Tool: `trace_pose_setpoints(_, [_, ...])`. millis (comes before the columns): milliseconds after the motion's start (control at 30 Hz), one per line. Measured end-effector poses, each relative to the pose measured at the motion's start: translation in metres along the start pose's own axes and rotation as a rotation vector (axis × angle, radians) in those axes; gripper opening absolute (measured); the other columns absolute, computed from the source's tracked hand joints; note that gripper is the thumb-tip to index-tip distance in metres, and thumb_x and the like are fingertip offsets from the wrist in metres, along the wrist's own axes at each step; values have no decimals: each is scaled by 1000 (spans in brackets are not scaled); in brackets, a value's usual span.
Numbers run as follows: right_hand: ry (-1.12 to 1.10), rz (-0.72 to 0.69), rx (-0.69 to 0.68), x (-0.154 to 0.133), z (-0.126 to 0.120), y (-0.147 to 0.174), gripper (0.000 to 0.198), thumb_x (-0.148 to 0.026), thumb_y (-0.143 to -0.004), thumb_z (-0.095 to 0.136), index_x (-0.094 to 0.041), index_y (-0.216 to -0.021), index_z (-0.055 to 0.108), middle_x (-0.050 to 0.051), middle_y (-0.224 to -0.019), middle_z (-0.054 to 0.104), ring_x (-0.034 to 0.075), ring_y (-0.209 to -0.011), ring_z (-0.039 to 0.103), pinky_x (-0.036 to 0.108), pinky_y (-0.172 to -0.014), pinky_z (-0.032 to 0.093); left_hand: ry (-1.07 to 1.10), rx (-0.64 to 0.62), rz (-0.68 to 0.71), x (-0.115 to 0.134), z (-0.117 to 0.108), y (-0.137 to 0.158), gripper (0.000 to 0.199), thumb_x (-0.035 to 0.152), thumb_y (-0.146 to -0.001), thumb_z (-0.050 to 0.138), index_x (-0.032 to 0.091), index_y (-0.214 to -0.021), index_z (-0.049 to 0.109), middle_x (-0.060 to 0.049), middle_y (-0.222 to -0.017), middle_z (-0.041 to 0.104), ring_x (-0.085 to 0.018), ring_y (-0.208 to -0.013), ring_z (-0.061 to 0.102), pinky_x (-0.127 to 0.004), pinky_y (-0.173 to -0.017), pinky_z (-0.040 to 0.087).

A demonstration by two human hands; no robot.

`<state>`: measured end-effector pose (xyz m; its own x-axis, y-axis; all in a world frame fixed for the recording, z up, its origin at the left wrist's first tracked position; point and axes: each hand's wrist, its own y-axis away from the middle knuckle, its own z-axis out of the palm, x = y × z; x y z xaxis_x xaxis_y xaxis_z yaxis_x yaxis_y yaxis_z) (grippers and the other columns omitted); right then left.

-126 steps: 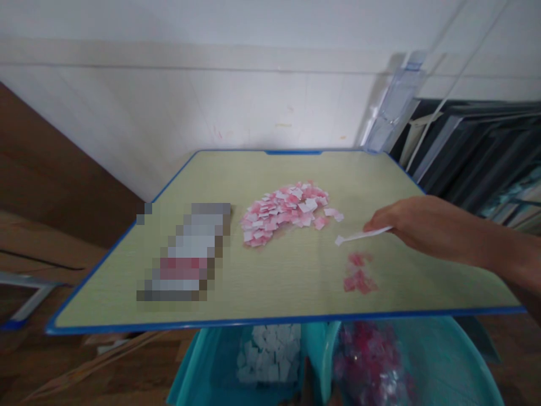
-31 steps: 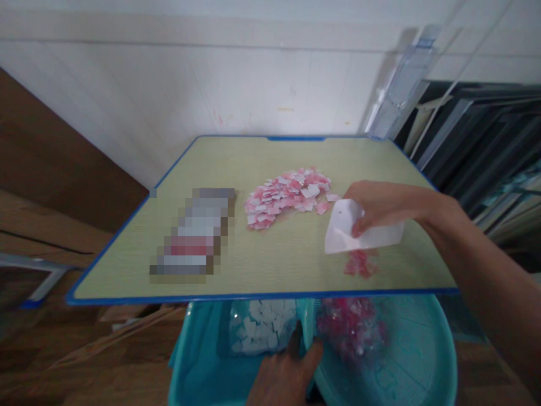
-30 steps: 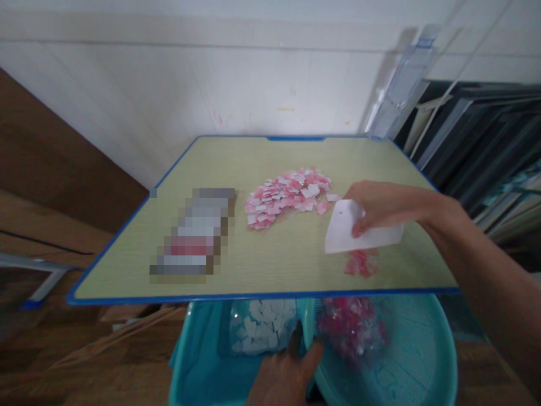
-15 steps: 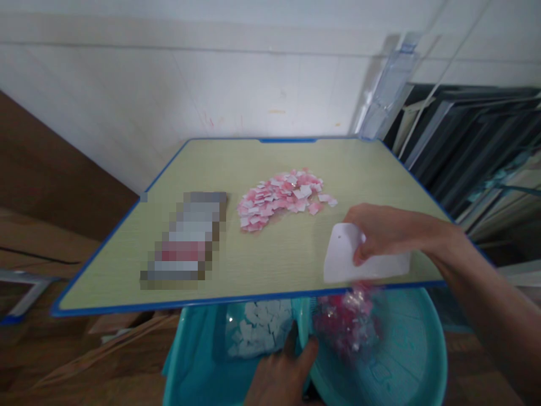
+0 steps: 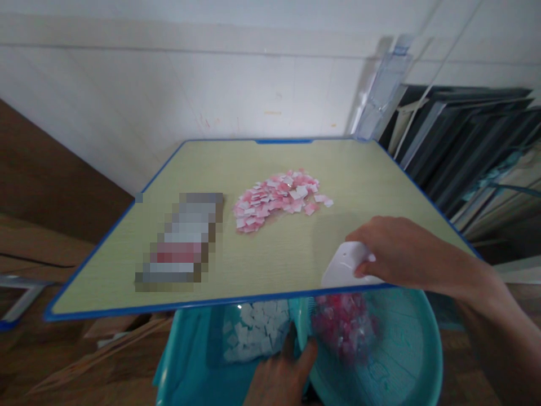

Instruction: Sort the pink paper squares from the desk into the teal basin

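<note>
My right hand [image 5: 393, 251] is closed around a white plastic scraper [image 5: 342, 265], tilted with its lower edge by the front edge of the small table [image 5: 262, 265]. Farther back on the tabletop lies a curved pile of small pink and white paper-like pieces [image 5: 274, 200], apart from the scraper. Below the table, my left hand [image 5: 281, 375] grips the rim of a round turquoise basket [image 5: 406, 349], thumb and forefinger on either side of it. Shiny pink and red pieces [image 5: 346, 327], slightly blurred, lie in the basket under the scraper.
A turquoise rectangular tub [image 5: 186, 361] with white square pieces [image 5: 257, 332] stands left of the basket. A pixelated flat object [image 5: 181, 237] lies on the table's left side. Behind stand a clear bottle [image 5: 382, 93] and, to the right, dark panels [image 5: 460, 124].
My right hand and the scraper have tilted and moved down toward the table's front edge. The blurred pieces below have settled into the basket. My left hand stays at the rim.
</note>
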<state>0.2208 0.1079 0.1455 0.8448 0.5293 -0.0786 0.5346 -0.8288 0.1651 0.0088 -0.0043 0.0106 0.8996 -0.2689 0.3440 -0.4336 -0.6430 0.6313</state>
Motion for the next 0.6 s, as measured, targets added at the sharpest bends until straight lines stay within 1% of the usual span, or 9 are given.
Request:
trace_pose_setpoints(133, [97, -46, 143, -1, 11, 14, 14, -16, -73, 61, -23, -83, 66, 1, -68, 64, 19, -67, 59, 31, -57, 26, -4, -5, -16, 1, 1, 2, 75, 34, -73, 73, 29, -139, 40, -21, -144, 35, -35, -103, 60, -42, -84, 49])
trace_pose_setpoints(233, [124, -78, 191, -1, 18, 26, 12, -18, -79, 56, -25, -85, 63, -1, -64, 61, 16, -61, 56, 30, -55, 24, 17, 26, -12, 1, 2, 3, 77, 34, -71, 75, 30, -139, 40, -21, -146, 32, -34, -101, 61, -41, -83, 50])
trace_pose_setpoints(333, [104, -96, 160, 0, 21, 35, 9, -23, -84, 53, -27, -85, 61, -3, -63, 59, 15, -59, 53, 29, -54, 23, 36, 51, -5, 1, 2, 4, 77, 33, -69, 76, 29, -138, 41, -20, -144, 34, -34, -101, 61, -41, -82, 50])
trace_pose_setpoints(400, [70, -120, 90, 3, 20, 39, 8, -26, -85, 54, -27, -81, 60, -4, -63, 59, 15, -60, 54, 29, -54, 24, 44, 60, -8, 1, 2, 5, 77, 33, -69, 76, 29, -138, 42, -20, -142, 38, -34, -100, 62, -41, -82, 50])
trace_pose_setpoints(467, [26, -144, 7, 6, 17, 41, 13, -30, -86, 54, -26, -75, 59, -4, -62, 59, 15, -59, 53, 29, -54, 26, 46, 62, -10, 1, 1, 6, 77, 34, -68, 76, 29, -137, 42, -19, -141, 41, -33, -101, 62, -41, -82, 50])
trace_pose_setpoints(533, [1, -117, -54, 11, 12, 40, 18, -30, -87, 52, -25, -72, 59, -3, -61, 60, 14, -57, 53, 28, -54, 27, 48, 61, -1, -1, 1, 7, 76, 34, -68, 77, 29, -136, 44, -18, -140, 41, -33, -103, 61, -41, -83, 50])
trace_pose_setpoints(600, [31, -30, -36, 18, 5, 36, 16, -27, -86, 52, -25, -73, 61, -1, -64, 62, 15, -58, 56, 28, -53, 29, 48, 63, 8, -2, 1, 8, 76, 35, -67, 78, 30, -136, 44, -18, -140, 42, -34, -104, 60, -42, -83, 50])
